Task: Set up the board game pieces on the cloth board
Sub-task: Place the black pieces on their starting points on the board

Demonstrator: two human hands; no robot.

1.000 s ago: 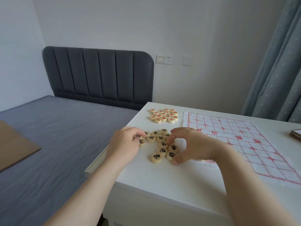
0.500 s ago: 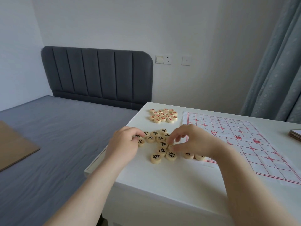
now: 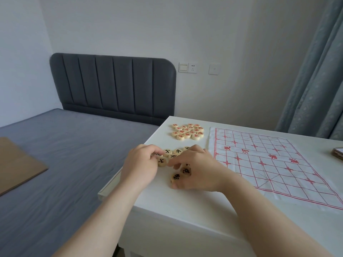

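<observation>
Black pieces (image 3: 177, 151) sit in a loose cluster near the left edge of the table (image 3: 185, 210), with the red pieces (image 3: 187, 131) grouped behind them and the cloth board (image 3: 269, 164) bare to the right. Right hand (image 3: 196, 169) is cupped round several black ones, thumb against the nearest. Left hand (image 3: 141, 164) has fingers curled onto the cluster's left side; can't tell if it's pinching any. Risks: a sideways nudge sends discs off the edge toward the bed (image 3: 74, 154); a handful slips mid-carry; dragging pieces rucks the loose cloth.
</observation>
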